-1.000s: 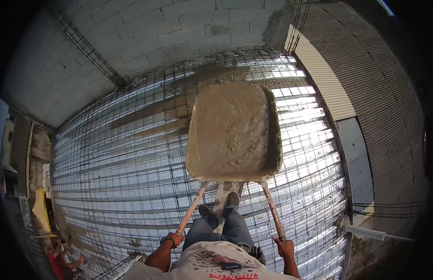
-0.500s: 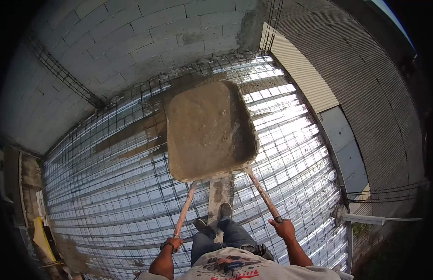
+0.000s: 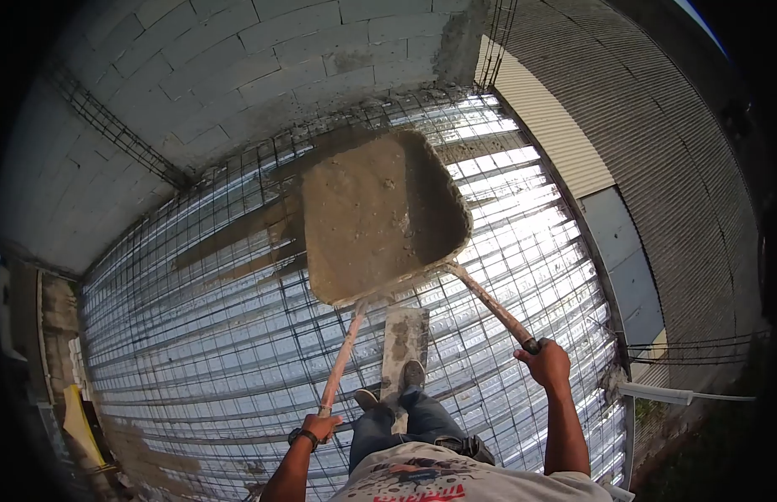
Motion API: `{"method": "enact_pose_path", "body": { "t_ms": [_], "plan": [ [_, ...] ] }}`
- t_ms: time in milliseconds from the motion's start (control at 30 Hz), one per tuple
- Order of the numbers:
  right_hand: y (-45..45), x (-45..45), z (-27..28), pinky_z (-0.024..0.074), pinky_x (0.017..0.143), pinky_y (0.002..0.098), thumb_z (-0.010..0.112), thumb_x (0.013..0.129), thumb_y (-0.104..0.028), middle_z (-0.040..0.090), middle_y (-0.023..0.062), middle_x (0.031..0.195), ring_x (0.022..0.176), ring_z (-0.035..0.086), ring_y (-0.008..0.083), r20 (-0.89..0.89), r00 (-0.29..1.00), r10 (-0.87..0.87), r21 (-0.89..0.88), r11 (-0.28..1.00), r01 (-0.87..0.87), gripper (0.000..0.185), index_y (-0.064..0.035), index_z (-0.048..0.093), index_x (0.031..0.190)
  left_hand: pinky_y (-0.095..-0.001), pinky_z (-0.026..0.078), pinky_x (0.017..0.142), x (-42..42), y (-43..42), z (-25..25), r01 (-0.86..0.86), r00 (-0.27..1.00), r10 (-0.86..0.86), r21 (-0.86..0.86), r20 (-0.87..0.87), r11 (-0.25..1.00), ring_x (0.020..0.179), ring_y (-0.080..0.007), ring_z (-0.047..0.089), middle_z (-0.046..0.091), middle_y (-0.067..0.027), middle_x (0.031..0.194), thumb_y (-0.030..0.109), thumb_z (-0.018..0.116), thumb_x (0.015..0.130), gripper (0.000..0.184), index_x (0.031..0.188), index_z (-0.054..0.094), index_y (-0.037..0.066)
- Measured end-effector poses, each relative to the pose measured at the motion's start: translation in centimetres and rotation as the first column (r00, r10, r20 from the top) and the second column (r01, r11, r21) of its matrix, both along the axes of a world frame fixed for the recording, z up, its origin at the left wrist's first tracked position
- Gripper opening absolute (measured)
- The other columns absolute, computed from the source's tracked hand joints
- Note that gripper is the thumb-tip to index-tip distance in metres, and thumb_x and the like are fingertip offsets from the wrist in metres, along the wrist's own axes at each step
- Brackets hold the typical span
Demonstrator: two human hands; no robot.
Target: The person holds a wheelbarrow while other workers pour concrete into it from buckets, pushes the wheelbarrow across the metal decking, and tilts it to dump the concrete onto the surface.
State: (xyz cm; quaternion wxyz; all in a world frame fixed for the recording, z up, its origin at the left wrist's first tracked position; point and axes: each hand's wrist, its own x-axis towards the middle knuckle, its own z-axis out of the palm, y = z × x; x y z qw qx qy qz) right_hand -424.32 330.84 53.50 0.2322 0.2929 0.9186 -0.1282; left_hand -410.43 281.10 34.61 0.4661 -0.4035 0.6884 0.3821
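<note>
Your left hand wraps the left handle and your right hand grasps the right handle of the wheelbarrow, which stands ahead of you, near the plank. It carries wet mix, lying more toward the left side. The work looks only partway along: this load sits in the wheelbarrow and muddy patches lie toward the block wall, but metal decking shows through the mesh across most of the area
</note>
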Motion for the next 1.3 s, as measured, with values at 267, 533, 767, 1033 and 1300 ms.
{"method": "enact_pose_path", "body": {
  "t_ms": [267,533,767,1033,1300],
  "plan": [
    [1.4,-7.1,5.4,0.0524,0.071,0.0429,0.082,0.069,-0.039,0.071,0.0156,0.082,0.078,0.069,0.0334,-0.347,0.931,0.111,0.173,0.983,-0.053,0.047,-0.0051,0.070,0.100,-0.0306,0.048,0.045,-4.7,0.0,7.8,0.046,0.973,-0.008,0.161,-0.230,0.986,0.047,-0.0146,0.058,0.059,-0.0049,0.060,0.026,0.076,0.079,0.031,0.077,0.057,0.002],
    [3.9,-13.0,6.9,0.0484,0.062,0.0331,0.067,0.088,-0.012,0.062,0.0088,0.079,0.068,0.060,0.0200,-0.904,0.421,-0.076,-0.132,0.986,-0.104,0.012,-0.0008,0.065,0.087,-0.0270,0.043,0.042,-12.2,1.9,18.6,0.011,0.934,0.015,0.070,-0.356,0.997,0.050,-0.0108,0.054,0.057,-0.0027,0.069,0.021,0.073,0.081,0.036,0.104,0.053,0.001],
    [5.3,-23.5,11.6,0.0403,0.059,0.0237,0.063,0.094,-0.015,0.057,0.0012,0.068,0.065,0.053,0.0076,-0.967,0.053,-0.247,-0.252,0.928,-0.273,0.019,-0.0004,0.064,0.082,-0.0202,0.036,0.039,-21.3,3.4,29.3,-0.298,0.763,0.416,0.302,-0.495,0.905,0.046,-0.0052,0.048,0.058,-0.0040,0.072,0.023,0.070,0.084,0.055,0.129,0.049,-0.001],
    [1.2,-38.1,19.3,0.0442,0.054,0.0210,0.069,0.091,-0.023,0.060,0.0013,0.065,0.057,0.055,0.0048,-0.958,-0.141,-0.248,-0.192,0.926,-0.326,0.020,-0.0038,0.067,0.084,-0.0167,0.039,0.036,-32.3,0.6,34.1,-0.307,0.256,0.586,0.510,-0.769,0.804,0.041,-0.0012,0.043,0.058,-0.0066,0.070,0.025,0.066,0.087,0.051,0.127,0.051,-0.003],
    [-0.7,-53.0,24.5,0.0447,0.049,0.0206,0.071,0.089,-0.032,0.058,-0.0009,0.062,0.054,0.055,0.0037,-0.972,-0.131,-0.195,-0.160,0.957,-0.241,0.025,-0.0069,0.069,0.086,-0.0179,0.037,0.036,-47.8,-3.5,38.7,-0.292,0.174,0.148,0.093,-0.974,0.952,0.041,-0.0012,0.041,0.063,-0.0058,0.077,0.019,0.068,0.083,0.039,0.114,0.060,-0.003]
  ]
}}
